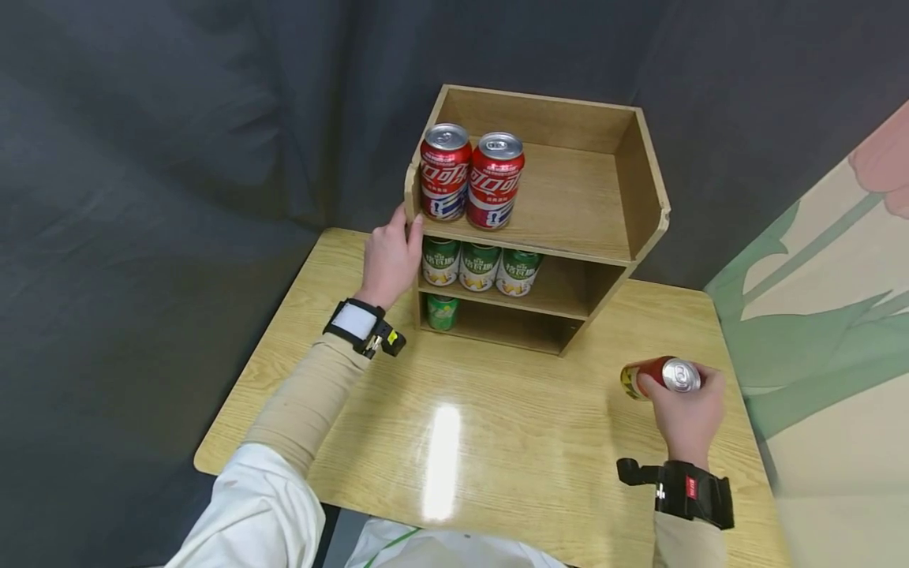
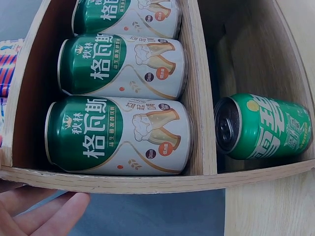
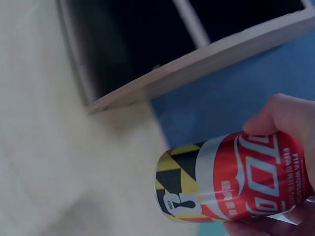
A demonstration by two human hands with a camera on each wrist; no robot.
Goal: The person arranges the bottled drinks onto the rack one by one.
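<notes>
My right hand (image 1: 687,410) holds a red cola can (image 1: 652,372) above the right part of the table, its silver top tilted toward me. In the right wrist view the can (image 3: 231,179) lies nearly sideways in the grip, its yellow-and-black checked end pointing away from the hand. My left hand (image 1: 392,259) grips the left side board of a wooden shelf (image 1: 568,177), thumb at the front edge and fingers (image 2: 61,211) along the outside. Two red cola cans (image 1: 495,181) stand together at the left of the top tier.
Three green-and-white cans (image 1: 479,267) line the left of the middle tier. One green can (image 2: 268,127) stands at the left of the bottom tier. The shelf stands at the back of a wooden table (image 1: 511,426); dark curtain (image 1: 213,158) hangs behind, and a painted panel (image 1: 838,315) borders the right.
</notes>
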